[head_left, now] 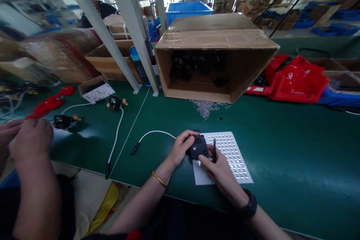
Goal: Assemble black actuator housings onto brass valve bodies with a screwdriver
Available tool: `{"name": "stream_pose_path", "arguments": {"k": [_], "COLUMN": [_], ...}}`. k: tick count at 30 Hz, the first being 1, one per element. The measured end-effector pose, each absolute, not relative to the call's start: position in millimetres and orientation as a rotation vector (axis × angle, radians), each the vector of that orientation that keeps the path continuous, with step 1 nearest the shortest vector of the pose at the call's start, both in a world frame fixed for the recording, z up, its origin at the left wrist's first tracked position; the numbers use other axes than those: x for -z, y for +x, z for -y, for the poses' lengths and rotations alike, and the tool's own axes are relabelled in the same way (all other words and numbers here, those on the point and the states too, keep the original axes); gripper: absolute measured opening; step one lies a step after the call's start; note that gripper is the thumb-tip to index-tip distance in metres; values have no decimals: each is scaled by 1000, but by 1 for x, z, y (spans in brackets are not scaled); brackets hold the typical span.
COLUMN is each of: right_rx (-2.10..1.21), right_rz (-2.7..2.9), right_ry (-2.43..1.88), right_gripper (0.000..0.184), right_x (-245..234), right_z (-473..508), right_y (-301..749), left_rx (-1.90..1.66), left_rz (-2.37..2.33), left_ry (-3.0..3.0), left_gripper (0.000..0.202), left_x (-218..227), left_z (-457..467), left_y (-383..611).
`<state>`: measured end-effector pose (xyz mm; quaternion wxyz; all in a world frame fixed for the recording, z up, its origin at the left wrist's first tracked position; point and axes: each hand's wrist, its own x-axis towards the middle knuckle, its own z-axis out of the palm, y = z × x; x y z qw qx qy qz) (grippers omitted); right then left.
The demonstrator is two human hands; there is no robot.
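Note:
Between my hands sits a small black plastic housing [199,147] with rounded corners and a silvery round spot on its face. My left hand [180,148] grips its left side. From there a white cable [157,132] curves left to a black connector [135,148] on the bench. A pair of dark tweezers [214,152] points upward out of my right hand [221,172], which is closed around it. The right thumb presses the housing's lower edge. Under the hands lies a white sheet [204,176] with rows of shiny round dots [232,153].
Behind stands an open cardboard box [197,93] holding black parts, with small pins [205,108] spilled before it. Red bins [298,82] are at the right. At left, a co-worker's hands [30,138] are near wired assemblies [63,121]. Metal posts [140,41] rise behind the bench [295,138].

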<state>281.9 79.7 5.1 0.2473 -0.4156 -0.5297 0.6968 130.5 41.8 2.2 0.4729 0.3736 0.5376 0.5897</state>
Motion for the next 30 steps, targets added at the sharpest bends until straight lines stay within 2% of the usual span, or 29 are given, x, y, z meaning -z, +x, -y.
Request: {"name": "stream_pose_path", "arguments": {"k": [3,7,8,10,12,16,18,25,30], "right_rx": [-1910,-1905,-1875,-1769,-1612,-1213,-1073,-835,-737], "right_rz": [1398,1388,1438,1600,1786,2203,2409,2681,2545], "right_ry": [-1131,-1134,-1129,-1131,-1164,-986,-808,-555,-657], "right_gripper": [46,43,42,42,50,78,82,64,64], "right_x": [-4,-2,-1,-2,-6,-21,-28,-43,-73], "right_z": [-80,-83,-85,-88,-92,-103,-110,-119,-127], "right_y": [281,280,281,284,287,289,288,283,302], "left_rx": [-1398,-1272,-1257,-1272,-1319,-1353,-1354,-1350,-1362], "left_rz": [-1300,-1431,-1499,-1591,-1607,-1599,-1614,-1650,-1641], "left_ry": [1003,1195,1215,1218,1191,1161,1175,1408,1454], "left_gripper": [51,94,94,79,71,76,77,71,66], "left_x": [-5,-8,-7,-3,3,11,13,17,16], "left_z": [-38,-32,-32,-31,-31,-31,-32,-33,-35], "left_y": [129,132,134,138,143,147,146,142,142]}}
